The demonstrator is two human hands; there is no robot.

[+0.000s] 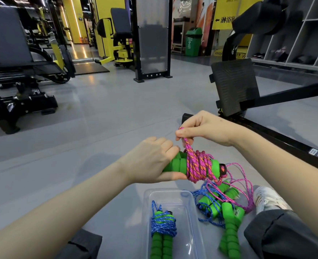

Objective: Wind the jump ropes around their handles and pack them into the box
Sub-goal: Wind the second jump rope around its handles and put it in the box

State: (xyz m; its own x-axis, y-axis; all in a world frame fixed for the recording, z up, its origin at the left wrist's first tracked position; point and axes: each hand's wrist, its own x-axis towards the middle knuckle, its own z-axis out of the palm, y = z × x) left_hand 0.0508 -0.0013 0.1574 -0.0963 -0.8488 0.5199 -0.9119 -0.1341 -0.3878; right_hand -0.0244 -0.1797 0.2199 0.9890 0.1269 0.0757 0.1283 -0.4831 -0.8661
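Head view looks down on a person seated on the gym floor (98,109), with a clear plastic box (189,212) set just in front of them so that each finished bundle can be dropped straight in. Above the box, the left hand (150,161) wraps closed around the bare end of a pair of green foam handles (177,164), gripping them side by side and level; held so, they give a firm core for the cord to go round. The right hand (205,130), higher than the box and beyond the handles, has its fingers (182,132) pinched shut on the pink rope (197,163), lifting a strand taut off the coils. Many turns already sit tight round the middle of the handles, yet a loose pink tail trails down to the right of the box (so the winding looks unfinished, I judge). Inside the box lies one blue-roped bundle (163,227), wound and packed. Just right of the box, a tangled pile of ropes and handles (221,204) waits on the floor, close to a shoe (266,198), presumably kept near so the next rope is within easy reach.
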